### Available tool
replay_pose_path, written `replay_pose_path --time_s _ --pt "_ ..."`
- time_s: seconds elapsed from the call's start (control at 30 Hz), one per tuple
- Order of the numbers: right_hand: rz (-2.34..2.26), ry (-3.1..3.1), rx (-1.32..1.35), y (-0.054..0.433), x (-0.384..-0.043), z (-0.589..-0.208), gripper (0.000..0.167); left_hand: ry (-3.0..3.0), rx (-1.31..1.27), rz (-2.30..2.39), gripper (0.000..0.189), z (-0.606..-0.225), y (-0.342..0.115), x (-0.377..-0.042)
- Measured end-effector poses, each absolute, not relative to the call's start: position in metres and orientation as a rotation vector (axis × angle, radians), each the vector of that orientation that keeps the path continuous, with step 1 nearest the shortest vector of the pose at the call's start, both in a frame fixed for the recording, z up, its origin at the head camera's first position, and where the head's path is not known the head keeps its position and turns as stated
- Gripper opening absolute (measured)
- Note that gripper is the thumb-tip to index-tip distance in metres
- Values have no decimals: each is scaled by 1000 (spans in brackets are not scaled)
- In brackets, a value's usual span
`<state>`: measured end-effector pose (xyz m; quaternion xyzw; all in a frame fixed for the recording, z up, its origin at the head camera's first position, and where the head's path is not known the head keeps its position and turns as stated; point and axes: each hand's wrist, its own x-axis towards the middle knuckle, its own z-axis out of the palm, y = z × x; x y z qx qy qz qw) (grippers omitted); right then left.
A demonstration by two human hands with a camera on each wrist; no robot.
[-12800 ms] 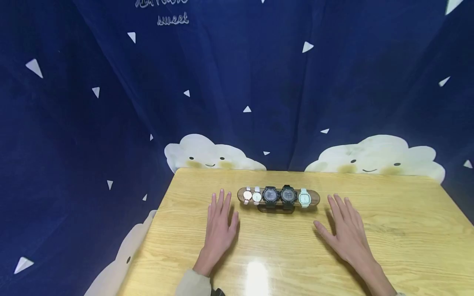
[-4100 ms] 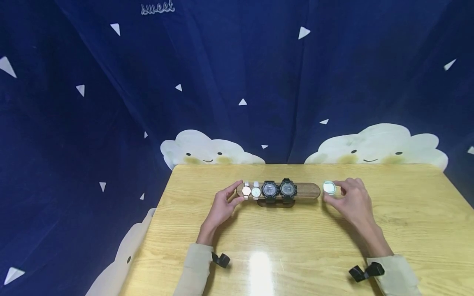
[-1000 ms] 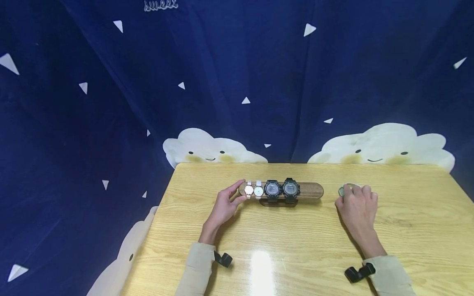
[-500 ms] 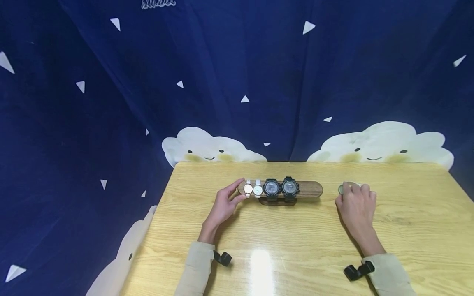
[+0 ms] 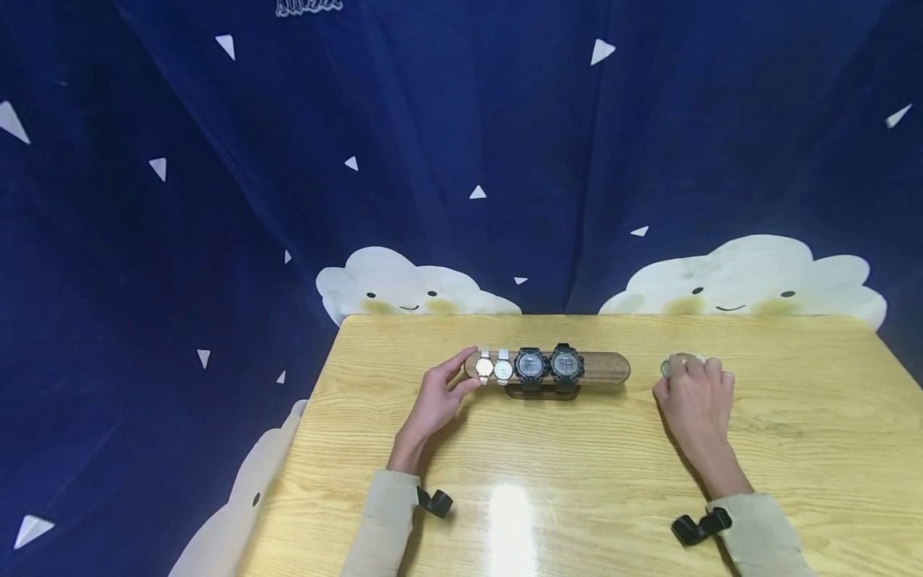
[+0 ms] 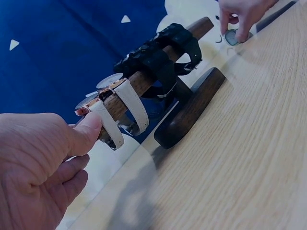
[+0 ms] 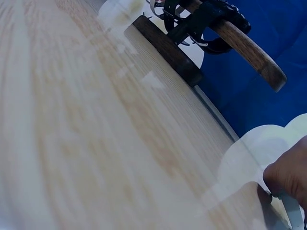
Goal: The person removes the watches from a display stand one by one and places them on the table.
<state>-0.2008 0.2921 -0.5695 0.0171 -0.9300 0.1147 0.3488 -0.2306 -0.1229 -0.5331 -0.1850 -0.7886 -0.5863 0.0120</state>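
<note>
A dark wooden watch stand (image 5: 606,367) stands on the table. My left hand (image 5: 436,397) grips its left end, thumb against the rose-gold watch (image 5: 484,368) with a white strap. Beside that sit a second white-strapped watch (image 5: 503,369) and two black digital watches, one black watch (image 5: 530,365) left of the other black watch (image 5: 566,365). Right of the stand, my right hand (image 5: 698,409) holds a mint-green watch (image 6: 231,37) low at the tabletop, fingers curled over it. Most of this watch is hidden; part of its pale strap (image 7: 292,211) shows in the right wrist view.
The stand's foot (image 6: 192,110) rests on the light wooden table (image 5: 577,481). A dark blue curtain (image 5: 418,160) with white clouds hangs right behind the table's back edge. Black wrist mounts sit on both sleeves.
Earlier both hands lay open beside the stand. My left hand now grips its left end; my right hand has taken the mint-green watch off and brought it right, down to the table.
</note>
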Motion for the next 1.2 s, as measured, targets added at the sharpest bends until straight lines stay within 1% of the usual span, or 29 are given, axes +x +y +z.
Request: replay_pose_path --time_s 0.27,0.47,0.57,0.7,0.77,1.03,1.2 --pt "299 -2436 27 292 -200 -568 15 -2479 -531 -1806 57 -531 -119 -229" --pt "341 -2433 7 292 -201 -567 11 -2473 -526 -1807 56 -514 -116 -219" --pt "343 -2453 -39 293 -200 -566 14 -2472 -536 -1799 57 -508 -115 -214" --pt "326 -2480 -114 293 -198 -566 30 -2484 -538 -1791 57 -507 -116 -213" --pt "324 -2475 -128 293 -198 -566 33 -2493 -537 -1789 56 -507 -116 -214" --pt "343 -2457 -134 292 -198 -566 34 -2501 -547 -1797 56 -504 -116 -214" --pt "402 -2448 -104 291 -199 -563 29 -2508 -540 -1802 56 -503 -116 -213"
